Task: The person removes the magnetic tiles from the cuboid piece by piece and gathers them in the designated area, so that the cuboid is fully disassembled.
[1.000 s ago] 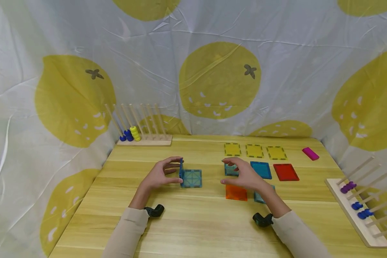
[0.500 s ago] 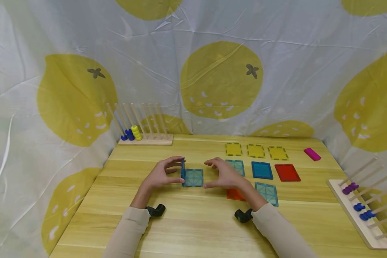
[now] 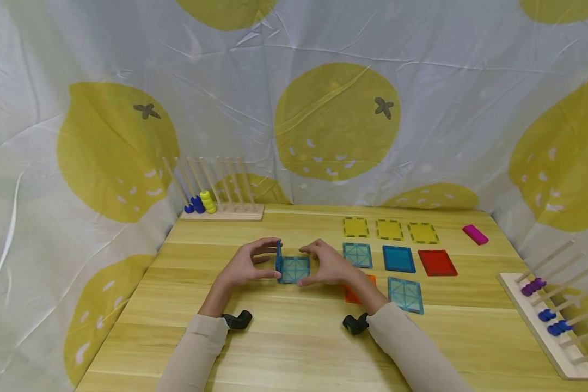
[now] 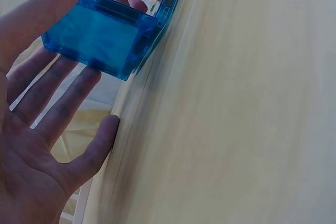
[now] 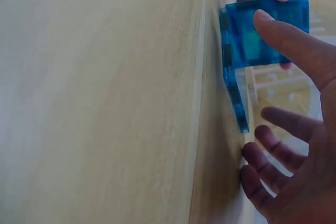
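Note:
My left hand [image 3: 244,265] grips a blue magnetic tile [image 3: 278,262] by its side edges, thumb on the near one and fingers on the far one. That tile stands upright along the left edge of a flat light-blue magnetic tile [image 3: 295,270]. In the left wrist view the thumb lies over a corner of the blue tile [image 4: 94,32]. My right hand [image 3: 327,265] is at the flat tile's right edge, thumb and fingers spread apart. The right wrist view shows the flat tile's edge [image 5: 236,100] between thumb and fingers; touch is unclear.
Right of my hands lie an orange tile [image 3: 353,294], partly hidden by the right forearm, light-blue tiles [image 3: 405,295], a blue tile [image 3: 398,258], a red tile [image 3: 437,263], yellow tiles [image 3: 389,229] and a magenta block [image 3: 475,234]. Peg racks stand back left [image 3: 225,213] and right [image 3: 544,326].
My right hand has moved left, from over the tiles on the right to the flat tile's right edge, uncovering light-blue tiles. The left hand keeps holding the upright tile in place.

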`<state>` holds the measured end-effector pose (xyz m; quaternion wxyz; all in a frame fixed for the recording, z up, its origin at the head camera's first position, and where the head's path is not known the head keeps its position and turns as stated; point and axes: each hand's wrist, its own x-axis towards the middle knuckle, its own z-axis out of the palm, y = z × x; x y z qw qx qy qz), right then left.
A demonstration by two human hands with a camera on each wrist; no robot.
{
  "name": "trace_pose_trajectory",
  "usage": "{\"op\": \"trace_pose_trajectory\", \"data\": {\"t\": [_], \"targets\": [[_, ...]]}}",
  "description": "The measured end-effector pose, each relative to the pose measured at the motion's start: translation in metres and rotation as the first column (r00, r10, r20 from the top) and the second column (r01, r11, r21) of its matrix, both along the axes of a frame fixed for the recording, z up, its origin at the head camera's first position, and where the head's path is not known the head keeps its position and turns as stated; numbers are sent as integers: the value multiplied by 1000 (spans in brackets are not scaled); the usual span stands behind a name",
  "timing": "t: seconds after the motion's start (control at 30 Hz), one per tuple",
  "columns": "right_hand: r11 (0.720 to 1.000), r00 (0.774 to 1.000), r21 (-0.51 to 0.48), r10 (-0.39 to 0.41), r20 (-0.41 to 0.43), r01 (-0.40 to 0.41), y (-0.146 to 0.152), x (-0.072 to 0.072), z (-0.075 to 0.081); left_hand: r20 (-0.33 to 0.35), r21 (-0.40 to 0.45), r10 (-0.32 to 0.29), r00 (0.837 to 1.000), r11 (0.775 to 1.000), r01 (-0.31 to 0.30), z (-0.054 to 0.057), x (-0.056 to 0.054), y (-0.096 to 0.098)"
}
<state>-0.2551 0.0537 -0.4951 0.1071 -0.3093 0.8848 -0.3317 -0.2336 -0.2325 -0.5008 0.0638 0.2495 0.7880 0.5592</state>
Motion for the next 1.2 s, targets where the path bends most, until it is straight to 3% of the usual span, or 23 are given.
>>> {"op": "trace_pose_trajectory", "data": {"t": [0.63,0.97,1.2], "targets": [[994,999,109,4,-53,2,-19,6,-4,29,-18,7,1000,1000,-7,-4,3,-1],[982,990,182,-18,-138,43,-22,5,0,-11,-4,36,999,999,-36,-3,2,2],[984,991,168,-29,-128,50,-21,4,2,-32,22,30,999,999,-29,-5,-1,1]]}}
